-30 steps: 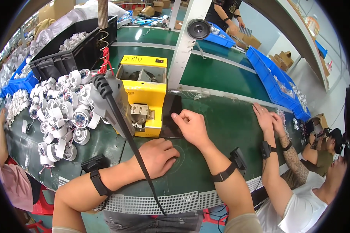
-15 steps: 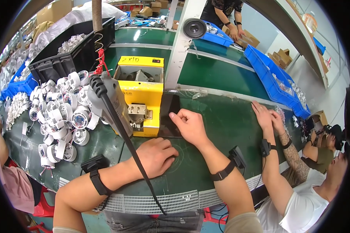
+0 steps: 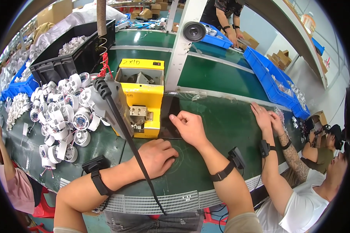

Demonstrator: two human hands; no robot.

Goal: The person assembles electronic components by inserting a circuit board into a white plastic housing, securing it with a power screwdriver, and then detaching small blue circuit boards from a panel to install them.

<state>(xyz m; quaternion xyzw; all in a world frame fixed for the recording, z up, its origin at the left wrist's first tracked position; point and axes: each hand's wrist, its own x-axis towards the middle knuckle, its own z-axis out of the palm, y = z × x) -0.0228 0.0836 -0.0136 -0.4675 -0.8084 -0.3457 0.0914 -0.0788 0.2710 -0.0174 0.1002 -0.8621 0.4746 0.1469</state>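
My left hand (image 3: 158, 157) rests on the green bench (image 3: 217, 143) with its fingers curled in, and nothing shows in it. Just beyond it, my right hand (image 3: 189, 127) lies loosely closed, thumb against the bent fingers, beside a dark flat plate (image 3: 170, 112). A yellow bench machine (image 3: 146, 95) with a metal block on its front stands behind my hands, touched by neither. In front of its left side hangs a grey electric screwdriver (image 3: 114, 105); its black cord drops across my left wrist in the view.
White round camera-like housings (image 3: 62, 116) with wires are heaped at left, near a black crate (image 3: 72, 58). A metal post (image 3: 181, 58) rises behind the machine. A blue tray (image 3: 274, 81) holds parts at right. A co-worker's hands (image 3: 266, 116) rest on the bench beside me.
The hanging screwdriver has swung slightly to the right. At the far left, a co-worker's arm has shifted. My hands stay where they were.
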